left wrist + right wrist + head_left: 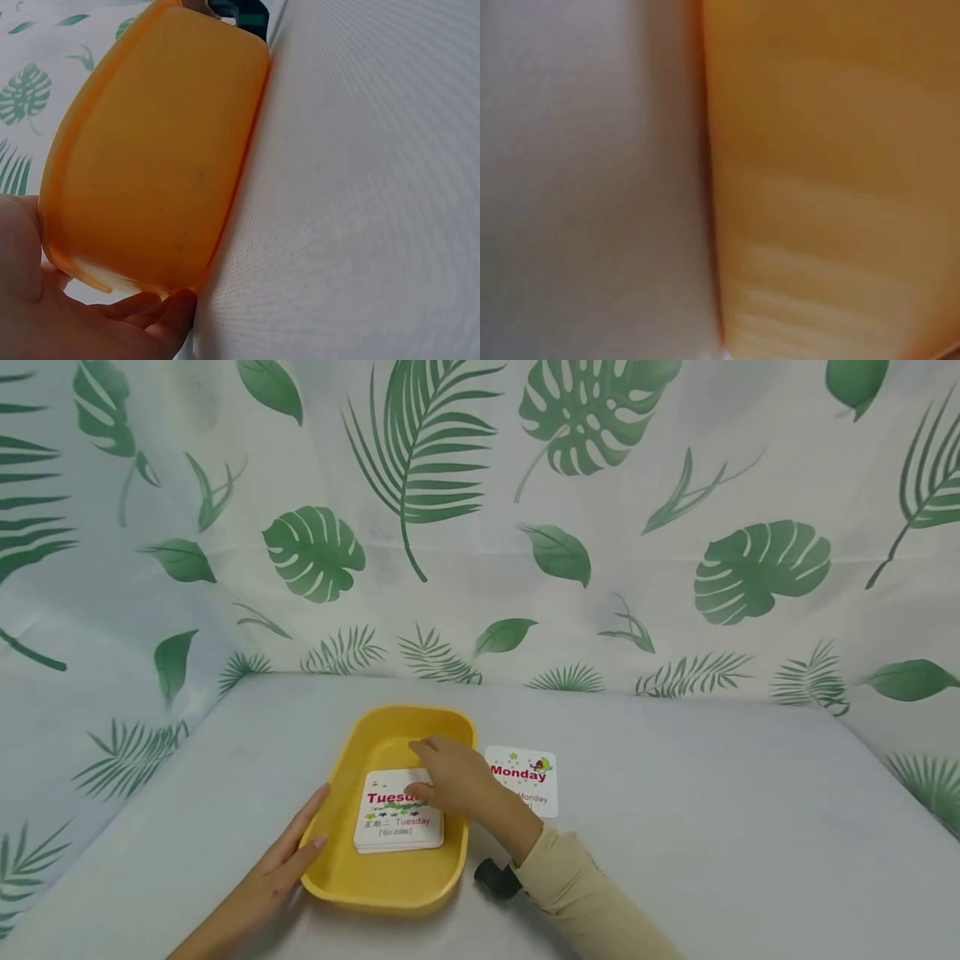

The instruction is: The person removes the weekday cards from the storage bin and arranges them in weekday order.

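Observation:
A yellow plastic tray (390, 885) stands on the table, a stack of white flashcards (397, 835) inside it. The top card reads "Tuesday" in red, with Chinese text and phonetics below. At the tray's left side my left hand (288, 852) grips the wall, thumb at the rim; the left wrist view shows the hand (112, 315) at one end of the tray's outside (150, 150). My right hand (457, 777) reaches over the right rim, thumb and fingers apart above the stack's upper right corner. Whether it touches the cards is unclear.
A "Monday" card (536, 793) lies on the table right of the tray, partly behind my right wrist. A black device (495, 878) shows beneath the right forearm. A leaf-printed curtain (480, 552) backs the table. The right wrist view holds only blurred tray wall (825, 165) and tabletop.

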A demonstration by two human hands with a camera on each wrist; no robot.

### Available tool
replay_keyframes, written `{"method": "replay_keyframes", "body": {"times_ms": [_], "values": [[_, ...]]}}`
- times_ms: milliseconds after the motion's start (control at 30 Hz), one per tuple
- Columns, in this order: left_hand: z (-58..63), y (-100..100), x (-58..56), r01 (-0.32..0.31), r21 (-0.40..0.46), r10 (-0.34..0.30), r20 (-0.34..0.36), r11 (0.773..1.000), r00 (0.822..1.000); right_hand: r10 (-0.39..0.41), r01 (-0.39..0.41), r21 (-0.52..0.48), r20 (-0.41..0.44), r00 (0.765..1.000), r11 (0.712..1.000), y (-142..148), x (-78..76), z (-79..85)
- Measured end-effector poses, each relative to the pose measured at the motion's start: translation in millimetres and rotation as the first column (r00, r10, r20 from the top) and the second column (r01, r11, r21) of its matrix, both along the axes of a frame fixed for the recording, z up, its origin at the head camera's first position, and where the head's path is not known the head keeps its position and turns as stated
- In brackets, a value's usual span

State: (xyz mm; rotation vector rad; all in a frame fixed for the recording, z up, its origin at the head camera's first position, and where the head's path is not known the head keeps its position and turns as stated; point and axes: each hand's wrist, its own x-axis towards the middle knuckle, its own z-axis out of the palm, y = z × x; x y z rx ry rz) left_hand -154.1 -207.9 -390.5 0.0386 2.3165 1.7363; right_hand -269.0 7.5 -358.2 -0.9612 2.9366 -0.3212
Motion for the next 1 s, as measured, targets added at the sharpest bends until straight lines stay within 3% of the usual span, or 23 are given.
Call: {"method": "replay_keyframes", "body": {"times_ms": [200,400,700,1000], "values": [[-2.9,-3.7,1.8,0.014,0.002,-0.014,-0.022,1.000,1.000,-0.010,0.013,0.176,-0.019,1.000,0.984,-7.5,2.3,-1.1],[-4.1,-3.0,-0.9,0.030,0.009,-0.030,-0.016,1.000,0.999,-0.027,0.034,0.282,-0.028,0.999,0.959,-7.1,1.2,-2.0],[-2.0,-1.0,-2.9,0.018,-0.001,-0.018,0.006,1.000,1.000,-0.011,0.024,0.328,-0.042,0.999,0.944,-6.5,1.5,-1.6],[-1.8,-1.2,-2.5,0.006,-0.008,-0.006,0.008,1.000,1.000,-0.013,0.011,0.232,0.008,1.000,0.973,-6.2,2.6,-0.3]]}}
